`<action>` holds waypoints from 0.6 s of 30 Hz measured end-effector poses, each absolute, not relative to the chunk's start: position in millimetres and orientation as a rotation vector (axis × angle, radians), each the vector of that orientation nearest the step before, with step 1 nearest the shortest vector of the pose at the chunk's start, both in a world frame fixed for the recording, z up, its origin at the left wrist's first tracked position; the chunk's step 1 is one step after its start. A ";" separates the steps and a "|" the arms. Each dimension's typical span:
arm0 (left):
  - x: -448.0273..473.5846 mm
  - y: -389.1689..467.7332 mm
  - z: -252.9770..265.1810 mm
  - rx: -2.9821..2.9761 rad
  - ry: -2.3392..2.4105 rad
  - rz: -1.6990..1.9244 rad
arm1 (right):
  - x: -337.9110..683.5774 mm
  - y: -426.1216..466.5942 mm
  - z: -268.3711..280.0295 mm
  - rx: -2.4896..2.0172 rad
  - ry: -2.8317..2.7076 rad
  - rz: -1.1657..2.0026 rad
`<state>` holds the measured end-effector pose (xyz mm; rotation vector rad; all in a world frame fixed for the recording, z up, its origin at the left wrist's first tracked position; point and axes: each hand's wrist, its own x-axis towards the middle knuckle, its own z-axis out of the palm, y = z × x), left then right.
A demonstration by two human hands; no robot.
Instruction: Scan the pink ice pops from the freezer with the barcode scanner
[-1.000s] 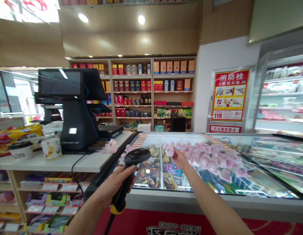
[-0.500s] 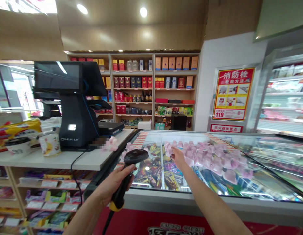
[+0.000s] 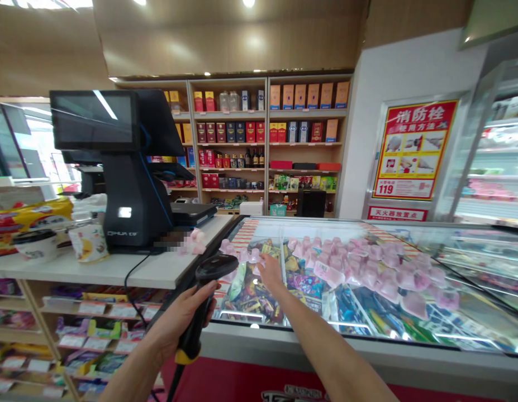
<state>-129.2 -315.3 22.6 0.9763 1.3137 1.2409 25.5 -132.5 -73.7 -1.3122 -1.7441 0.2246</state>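
Observation:
My left hand [image 3: 179,318] is wrapped round the handle of a black and yellow barcode scanner [image 3: 217,268], its head tilted over the left edge of the freezer [image 3: 259,335]. Over the glass top, my right hand [image 3: 270,273] pinches a small translucent pink cup-shaped piece [image 3: 254,255] at its fingertips. To its right, many similar pink pieces [image 3: 367,262] lie clustered on the glass, one with a white barcode label [image 3: 323,268] facing up. A few more pink pieces [image 3: 227,247] sit left of the hand, near the scanner head.
A black point-of-sale terminal [image 3: 133,201] stands on the white counter [image 3: 141,273] at left, beside paper cups [image 3: 89,241] and yellow packets. The scanner's cable hangs down. Shelves of boxed bottles [image 3: 229,134] line the back wall; wrapped ice creams show under the glass.
My right hand has moved left across the glass with a pink piece, away from the main cluster. The scanner has shifted slightly left, and the view has turned a little.

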 end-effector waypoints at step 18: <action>-101.3 -314.2 26.6 1.036 1.166 1.118 | 171.0 -146.4 -51.9 -1.864 -1.859 -0.323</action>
